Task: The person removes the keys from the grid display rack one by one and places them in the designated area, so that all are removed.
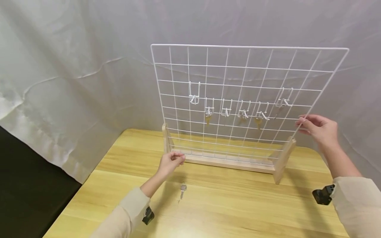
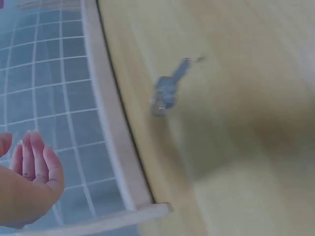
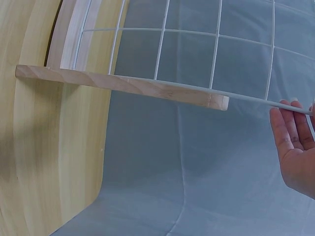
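A white wire grid panel [image 1: 238, 76] stands in a wooden stand [image 1: 226, 162] on the table. My right hand [image 1: 322, 130] pinches the panel's right edge wire, thumb in front and fingers behind; the right wrist view shows these fingers [image 3: 288, 128] against the wire. My left hand [image 1: 172, 162] is by the left end of the stand's base, its fingers loosely bent and nothing held; in the left wrist view the thumb is apart from the fingers [image 2: 39, 157]. A loose key [image 1: 183, 190] with a ring lies on the table in front of the left hand.
Several white hooks hang on the grid, among them an upper left hook [image 1: 194, 97]. Keys hang from some, such as a brass-coloured key [image 1: 208, 118] and another brass-coloured key [image 1: 258, 122]. A pale curtain [image 1: 89, 66] is behind the wooden table [image 1: 238, 205].
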### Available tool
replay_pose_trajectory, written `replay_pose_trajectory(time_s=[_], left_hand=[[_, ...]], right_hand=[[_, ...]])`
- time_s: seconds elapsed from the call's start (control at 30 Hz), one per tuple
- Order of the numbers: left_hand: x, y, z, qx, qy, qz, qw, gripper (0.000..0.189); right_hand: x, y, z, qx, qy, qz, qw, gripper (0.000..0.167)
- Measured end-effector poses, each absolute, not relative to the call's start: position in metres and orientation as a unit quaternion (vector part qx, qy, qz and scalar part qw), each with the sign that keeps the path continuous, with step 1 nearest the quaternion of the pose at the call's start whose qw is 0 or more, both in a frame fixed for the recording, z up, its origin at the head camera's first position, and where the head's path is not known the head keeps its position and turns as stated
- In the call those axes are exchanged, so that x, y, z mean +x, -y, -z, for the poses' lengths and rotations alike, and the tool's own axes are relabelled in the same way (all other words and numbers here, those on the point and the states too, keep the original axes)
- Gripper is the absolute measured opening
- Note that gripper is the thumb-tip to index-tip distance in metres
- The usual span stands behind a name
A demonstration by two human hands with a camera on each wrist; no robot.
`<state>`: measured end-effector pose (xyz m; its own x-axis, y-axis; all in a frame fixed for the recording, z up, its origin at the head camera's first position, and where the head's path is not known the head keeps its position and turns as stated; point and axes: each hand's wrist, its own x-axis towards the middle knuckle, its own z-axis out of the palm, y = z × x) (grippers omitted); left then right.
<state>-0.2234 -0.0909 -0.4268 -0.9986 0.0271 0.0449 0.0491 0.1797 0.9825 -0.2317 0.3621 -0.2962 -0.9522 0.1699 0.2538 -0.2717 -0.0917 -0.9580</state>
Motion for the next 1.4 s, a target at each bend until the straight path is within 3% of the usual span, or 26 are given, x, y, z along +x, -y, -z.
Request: replay_pose_trajectory(time_s=[0.5,1.13,1.4], left_hand=[[-0.252,0.059,0.379,-0.096,0.71,0.685,0.134,0.023],[-0.273,0.011,0.352,-0.126,0.66,0.715,0.193,0.027],[-0.278,-0.003,0.346,-0.111,0.644,0.731,0.194,0.022]], right_hand=[[-0.232,-0.362,0.297,0.033,0.658,-0.737,0.149,0.019],[-0.231,-0.363,0.299,0.033,0.66,-0.735,0.153,0.016],[-0.233,-0.362,0.299,0.03,0.656,-0.737,0.161,0.014]])
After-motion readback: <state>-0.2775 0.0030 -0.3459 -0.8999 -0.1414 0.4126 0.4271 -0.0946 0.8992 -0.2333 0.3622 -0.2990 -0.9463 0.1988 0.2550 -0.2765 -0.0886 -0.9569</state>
